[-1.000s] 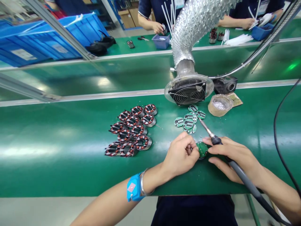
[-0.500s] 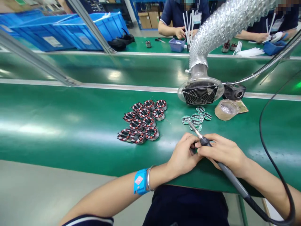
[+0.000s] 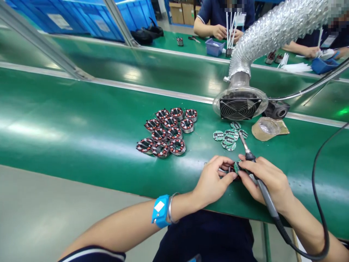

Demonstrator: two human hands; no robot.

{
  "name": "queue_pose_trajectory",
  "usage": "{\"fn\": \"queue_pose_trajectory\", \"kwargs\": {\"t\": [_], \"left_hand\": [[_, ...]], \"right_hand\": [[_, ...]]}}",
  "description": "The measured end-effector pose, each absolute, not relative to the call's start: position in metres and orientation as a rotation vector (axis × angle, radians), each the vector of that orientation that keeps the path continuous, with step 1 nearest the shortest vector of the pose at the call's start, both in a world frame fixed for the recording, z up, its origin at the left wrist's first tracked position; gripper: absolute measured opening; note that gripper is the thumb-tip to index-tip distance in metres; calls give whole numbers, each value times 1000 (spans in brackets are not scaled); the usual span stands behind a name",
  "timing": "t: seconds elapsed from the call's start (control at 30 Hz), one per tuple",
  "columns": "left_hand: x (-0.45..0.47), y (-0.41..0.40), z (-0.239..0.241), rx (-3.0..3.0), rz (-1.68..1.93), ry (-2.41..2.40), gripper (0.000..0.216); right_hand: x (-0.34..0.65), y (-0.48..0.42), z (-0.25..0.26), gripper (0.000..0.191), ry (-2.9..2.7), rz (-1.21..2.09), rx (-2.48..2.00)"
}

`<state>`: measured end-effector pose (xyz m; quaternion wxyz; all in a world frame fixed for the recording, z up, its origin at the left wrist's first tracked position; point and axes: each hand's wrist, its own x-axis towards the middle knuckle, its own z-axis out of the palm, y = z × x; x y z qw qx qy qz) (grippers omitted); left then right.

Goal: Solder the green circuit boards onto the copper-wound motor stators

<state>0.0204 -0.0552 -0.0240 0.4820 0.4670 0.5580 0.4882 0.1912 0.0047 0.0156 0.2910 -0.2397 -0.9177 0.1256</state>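
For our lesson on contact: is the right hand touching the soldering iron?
Touching: the head view shows the soldering iron held by its handle in the right hand.

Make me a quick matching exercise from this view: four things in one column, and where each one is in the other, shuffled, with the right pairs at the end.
Column one
1. Soldering iron
2. Wristband
3. Motor stators
4. Extraction fan

Column two
A. At the end of the silver flexible duct
B. Grouped on the green bench, to the left of the loose round circuit boards
C. In the grip of the right hand
D. Around the left wrist

Right pairs: 1-C, 2-D, 3-B, 4-A
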Motion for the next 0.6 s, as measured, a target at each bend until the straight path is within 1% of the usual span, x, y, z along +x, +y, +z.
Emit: {"fn": "queue_pose_trajectory", "kwargs": {"t": [0.13, 0.37, 0.6], "left_hand": [[20, -56, -24, 1147, 1164, 1361, 24], [22, -58, -24, 1215, 1156, 1365, 26], [22, -57, -24, 1217, 1137, 1392, 21]], "right_hand": [[200, 0, 19, 31, -2506, 430, -639], [196, 0, 7, 31, -2419, 361, -657], [199, -6, 6, 31, -2415, 339, -751]]}}
